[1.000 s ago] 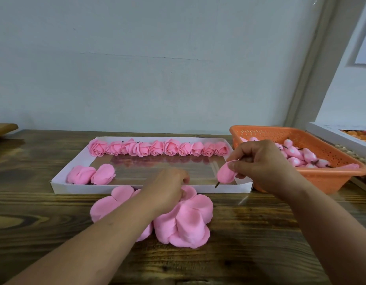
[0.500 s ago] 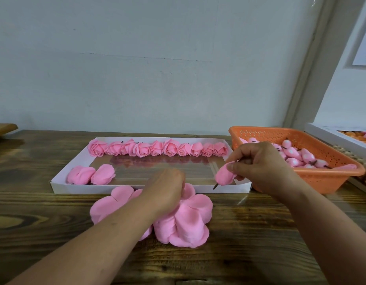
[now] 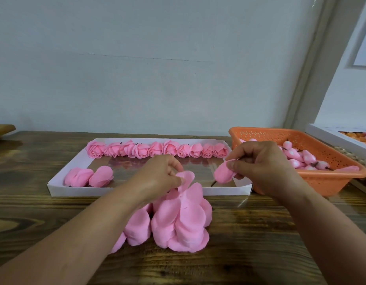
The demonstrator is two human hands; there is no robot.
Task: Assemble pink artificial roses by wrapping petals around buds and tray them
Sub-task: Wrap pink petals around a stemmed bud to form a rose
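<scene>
Wooden table (image 3: pixel 260 243) first: white tray (image 3: pixel 136 191) at 12 w/ a back row of finished roses (image 3: pixel 157 150) plus two (image 3: pixel 89 177) at its 9 corner. Orange basket (image 3: pixel 332 182) at 2 holds spare buds. Petal stack (image 3: pixel 182 223) sits center. Your left hand (image 3: pixel 157 177) pinches the top petal (image 3: pixel 186 176), lifting it. Your right hand (image 3: pixel 264 167) pinches a bud (image 3: pixel 224 174), stem aimed at 7. The bud lies at 3 of the petal, just beside it; bring them together.

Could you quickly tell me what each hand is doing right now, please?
Left hand: pinching a pink petal at the top of the petal pile.
Right hand: holding a partly wrapped bud by its fingers.
</scene>
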